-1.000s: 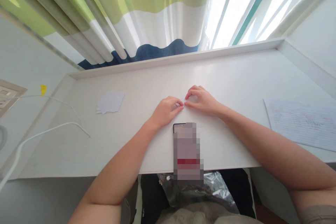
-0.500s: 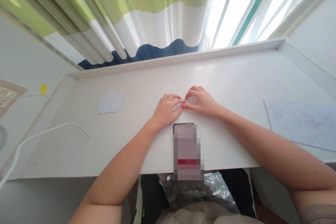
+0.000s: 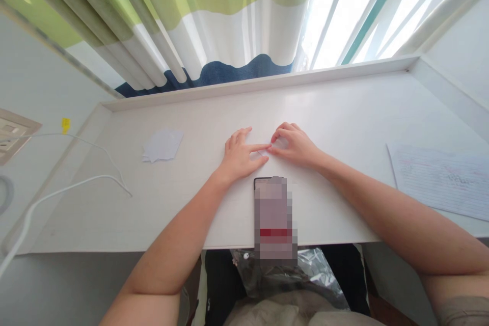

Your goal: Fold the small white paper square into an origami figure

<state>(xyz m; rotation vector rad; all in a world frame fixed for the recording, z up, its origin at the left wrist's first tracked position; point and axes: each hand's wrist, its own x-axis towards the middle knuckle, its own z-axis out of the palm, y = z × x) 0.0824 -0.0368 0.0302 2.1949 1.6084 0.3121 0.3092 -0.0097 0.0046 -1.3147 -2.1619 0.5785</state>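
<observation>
Quietly, two hands are meeting over a small paper [image 3: 263, 153] on the desk [image 3: 328, 209].

From where I'm standing, the left hand [image 3: 240, 155] is lying with its fingers spread, its index finger stretching to the right fingertips and its thumb standing apart below, probably so the finger is steadying the paper between both hands. The right hand [image 3: 295, 144] is curving its thumb and fingertips together at the paper's edge; whether they are actually gripping it, I cannot tell. Just in front, the phone [image 3: 270, 204] is lying face up, perhaps for easy viewing. Loose papers [image 3: 162, 146] are resting well to the left, seemingly out of the way.
</observation>
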